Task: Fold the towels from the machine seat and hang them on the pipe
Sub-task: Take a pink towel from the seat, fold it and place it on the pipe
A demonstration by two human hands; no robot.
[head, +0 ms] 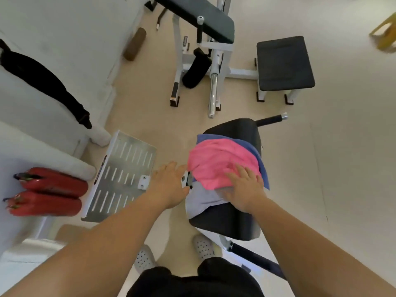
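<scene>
Pale beige floor [342,146] on every side. Farther off, a white-framed weight machine [216,58] with a long black bench, and just right of it a low black stool [285,63]. Nearer, straight below, the black machine seat [227,221], carrying three towels in a loose, unfolded heap. To its left, apart from it, a slotted metal footplate [124,174]; at the far left edge, two red fire extinguishers [53,183] side by side. On the seat: blue towel [252,150] at the bottom, showing along the far and right edges; pink towel [216,163] crumpled on top of it; pale grey towel [203,200] at the near side, partly under the pink one and drooping over the seat's left edge. Right hand [246,189] released, palm down, fingers spread over the near corner of the pink towel and touching the grey one, grasping nothing. Left hand [170,185] likewise released, fingers straight, at the seat's left edge just beside the pink towel, holding nothing. Lowest down, two grey perforated shoes [144,258] on the floor.
</scene>
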